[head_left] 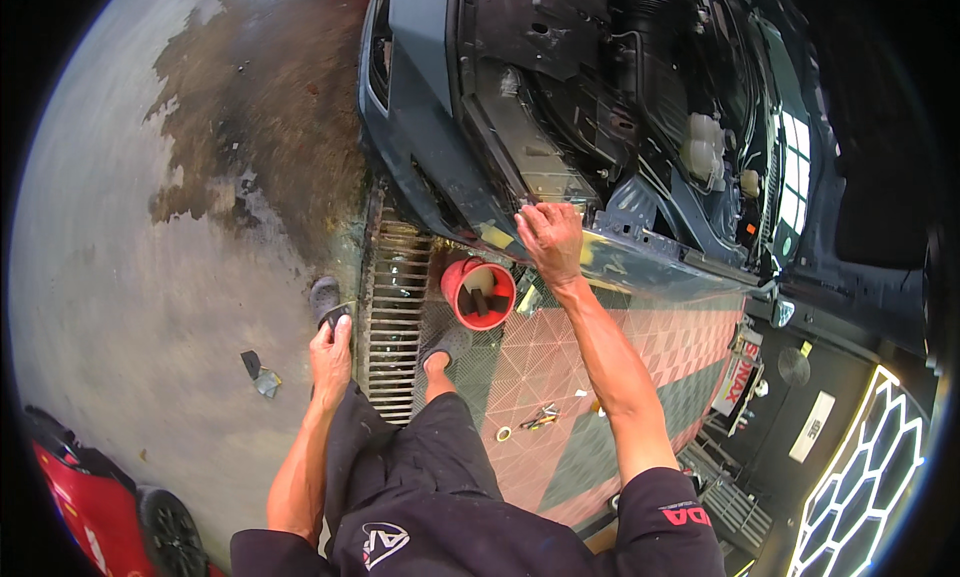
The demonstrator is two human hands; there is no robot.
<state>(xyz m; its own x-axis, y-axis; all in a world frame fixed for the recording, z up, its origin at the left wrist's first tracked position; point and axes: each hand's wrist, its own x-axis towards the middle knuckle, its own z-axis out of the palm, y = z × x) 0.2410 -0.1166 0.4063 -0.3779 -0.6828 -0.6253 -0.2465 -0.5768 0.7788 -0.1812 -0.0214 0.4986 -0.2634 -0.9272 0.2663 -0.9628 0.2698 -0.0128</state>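
Note:
A dark blue-grey car front (430, 107) stands before me with its engine bay (640, 107) exposed. My right hand (551, 239) is on the upper edge of the fender (640, 269), near the headlamp area, with its fingers curled. Whatever lies under those fingers is hidden. Yellowish patches and pale smears show on the panel beside it. Down by my left leg, my left hand (331, 352) is closed on a small dark flat piece (337, 316), thumb on top. Below the bumper stands a red bucket (449, 287) with dark blocks and a pale object in it.
A metal floor grate (392, 327) runs beside my feet. Wet concrete (270, 107) spreads to the left, with dark scraps (262, 375) on it. Tools (541, 417) and a tape roll (503, 434) lie on red-and-grey tiles (560, 357). A red car (90, 507) stands at lower left.

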